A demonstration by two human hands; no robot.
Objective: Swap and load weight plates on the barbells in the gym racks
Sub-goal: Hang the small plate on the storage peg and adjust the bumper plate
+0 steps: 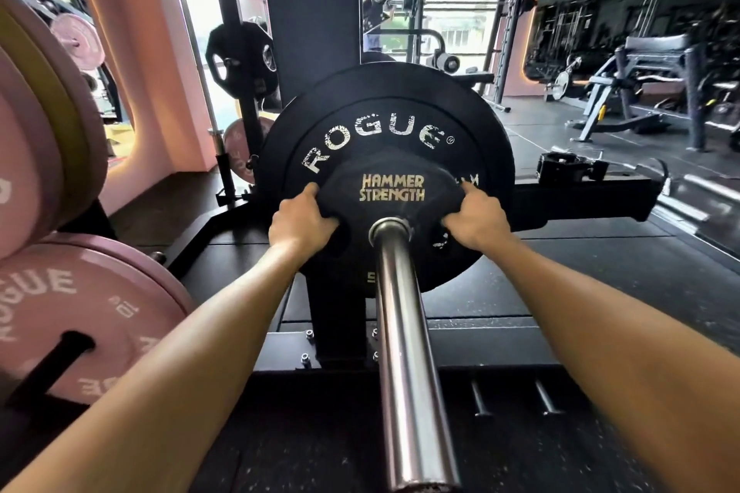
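A small black plate (394,188) marked HAMMER STRENGTH sits threaded on the steel bar (404,352), pressed flat against the face of a bigger black plate (376,132) marked ROGUE; the bar's sleeve runs from the small plate's centre toward the camera, bare along that length. The left hand (298,222) grasps the small plate's left edge, fingers curled into a grip hole there; the right hand (474,218) grasps its right edge the same way. Behind the bigger plate stands a dark upright post (310,12); right of that plate a black collar clamp (570,168) rests on a dark beam (580,200). Left of the bar, pink plates (72,316) hang stacked on storage pegs.
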